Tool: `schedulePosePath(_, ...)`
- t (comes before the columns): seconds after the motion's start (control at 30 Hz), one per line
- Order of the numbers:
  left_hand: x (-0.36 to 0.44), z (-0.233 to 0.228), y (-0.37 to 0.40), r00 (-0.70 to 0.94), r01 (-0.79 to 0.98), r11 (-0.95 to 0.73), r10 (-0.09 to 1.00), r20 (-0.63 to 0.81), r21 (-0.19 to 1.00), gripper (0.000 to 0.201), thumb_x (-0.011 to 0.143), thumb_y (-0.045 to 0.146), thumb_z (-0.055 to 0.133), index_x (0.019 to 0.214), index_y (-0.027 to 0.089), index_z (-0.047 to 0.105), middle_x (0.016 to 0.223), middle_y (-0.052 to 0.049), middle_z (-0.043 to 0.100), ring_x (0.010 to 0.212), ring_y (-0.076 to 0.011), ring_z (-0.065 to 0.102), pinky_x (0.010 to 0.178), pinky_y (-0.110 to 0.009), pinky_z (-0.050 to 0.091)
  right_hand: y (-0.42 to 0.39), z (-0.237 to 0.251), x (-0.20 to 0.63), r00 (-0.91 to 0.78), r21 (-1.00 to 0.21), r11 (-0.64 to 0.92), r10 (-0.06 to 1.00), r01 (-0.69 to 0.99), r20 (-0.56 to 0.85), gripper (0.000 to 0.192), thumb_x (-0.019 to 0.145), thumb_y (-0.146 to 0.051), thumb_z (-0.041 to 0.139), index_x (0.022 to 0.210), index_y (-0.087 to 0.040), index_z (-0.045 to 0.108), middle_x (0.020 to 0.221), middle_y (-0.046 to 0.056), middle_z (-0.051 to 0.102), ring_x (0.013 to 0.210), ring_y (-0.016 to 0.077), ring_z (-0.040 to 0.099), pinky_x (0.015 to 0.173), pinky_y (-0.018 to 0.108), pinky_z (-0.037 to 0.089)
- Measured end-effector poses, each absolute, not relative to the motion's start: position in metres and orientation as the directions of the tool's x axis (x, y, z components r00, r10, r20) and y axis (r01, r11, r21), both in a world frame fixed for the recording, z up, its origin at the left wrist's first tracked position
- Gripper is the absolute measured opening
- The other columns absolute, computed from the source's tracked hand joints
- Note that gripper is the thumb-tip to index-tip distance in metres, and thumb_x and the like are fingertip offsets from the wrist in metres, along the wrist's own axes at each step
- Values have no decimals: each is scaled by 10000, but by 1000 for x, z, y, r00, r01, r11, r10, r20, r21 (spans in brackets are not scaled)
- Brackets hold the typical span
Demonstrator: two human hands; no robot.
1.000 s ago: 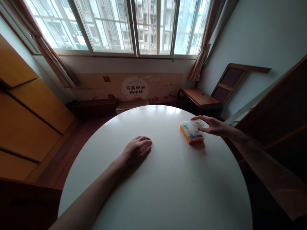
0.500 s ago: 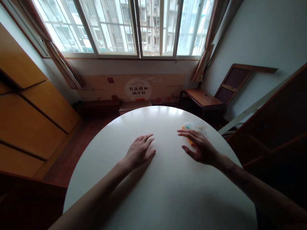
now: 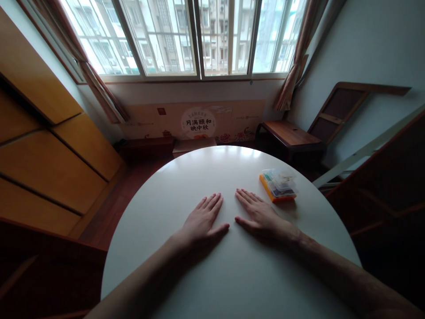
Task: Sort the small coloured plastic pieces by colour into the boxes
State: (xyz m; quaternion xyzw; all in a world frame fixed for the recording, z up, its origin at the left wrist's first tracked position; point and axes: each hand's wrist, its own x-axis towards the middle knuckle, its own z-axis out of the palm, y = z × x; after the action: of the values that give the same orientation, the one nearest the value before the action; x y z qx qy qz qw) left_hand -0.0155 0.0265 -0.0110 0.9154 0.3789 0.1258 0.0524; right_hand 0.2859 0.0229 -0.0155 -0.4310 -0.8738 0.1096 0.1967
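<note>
My left hand (image 3: 206, 218) lies flat, palm down, on the white round table (image 3: 202, 274), with its thumb held out to the side. Opposite it, my right hand (image 3: 257, 213) also rests flat on the tabletop, thumb apart from the fingers. A small gap separates the two hands, and neither holds anything. Just beyond the right hand, not touching it, sits an orange box (image 3: 278, 186) with a clear plastic lid. Green, dark and pale items show through the lid, too small to name.
A wooden stool or low table (image 3: 290, 133) stands past the table at the right, near a leaning framed panel (image 3: 337, 108). Yellow-orange cabinets (image 3: 49, 164) line the left side. A printed banner (image 3: 232, 117) runs under the window (image 3: 162, 40).
Both hands were raised with fingers bent; now they lie flat and closer together. The right hand has moved left, uncovering the orange box. The whole view has shifted slightly.
</note>
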Motion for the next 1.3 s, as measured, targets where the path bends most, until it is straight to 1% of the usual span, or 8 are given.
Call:
schedulePosePath(0.17,-14,-13,25,679,685,-704,710,186,186,911,1074,749,464,1780,209,263,1817,-152,295,1684,-344,327,1386,-525,253,21,-16,285,-548,-355,593,805,723,229,873,1072,-659,578,1755,-173,336,1800,183,319,1686,359,321,1378,606,311)
schedulePosePath(0.4,-13,-7,24,672,714,-677,734,100,175,936,1074,783,405,1791,205,235,1835,-130,241,1706,-335,272,1408,-501,204,21,-16,286,-549,-338,582,812,740,195,893,1080,-689,525,1768,-166,302,1820,159,275,1701,344,286,1398,555,273)
schedulePosePath(0.73,-12,-8,26,675,704,-687,726,129,181,931,1072,768,433,1794,218,223,1827,-134,267,1698,-343,291,1402,-514,221,22,-18,287,-550,-331,587,809,739,206,895,1082,-694,525,1773,-176,291,1816,163,287,1700,341,288,1392,556,283)
schedulePosePath(0.83,-11,-8,25,675,706,-684,728,121,184,925,1075,765,430,1787,203,249,1824,-145,269,1698,-345,291,1400,-523,226,22,-18,287,-549,-329,586,810,741,205,896,1083,-693,523,1769,-163,298,1815,170,289,1701,340,286,1392,554,285)
schedulePosePath(1.0,-10,-8,25,676,699,-691,722,144,184,908,1076,753,446,1778,202,280,1821,-146,279,1691,-353,307,1397,-533,236,21,-18,288,-549,-336,593,805,732,226,894,1078,-698,538,1774,-197,288,1816,156,299,1699,338,293,1388,554,296)
schedulePosePath(1.17,-10,-8,27,679,696,-694,720,147,183,901,1068,744,475,1768,203,308,1813,-149,303,1683,-355,328,1394,-534,247,21,-16,288,-548,-339,590,807,733,220,888,1077,-690,548,1764,-180,311,1810,170,308,1695,344,303,1384,570,305)
schedulePosePath(1.23,-9,-4,27,677,695,-693,721,149,191,896,1060,740,496,1752,190,344,1805,-157,323,1671,-362,353,1383,-544,276,21,-14,288,-546,-344,593,805,728,232,870,1073,-667,571,1753,-179,335,1801,175,333,1688,347,320,1377,577,321)
schedulePosePath(1.3,-8,1,26,673,689,-694,719,173,207,875,1044,735,539,1709,178,424,1782,-165,379,1645,-372,400,1362,-554,326,19,-11,288,-549,-351,608,794,712,263,833,1067,-616,610,1734,-177,370,1780,182,381,1667,352,365,1360,583,357)
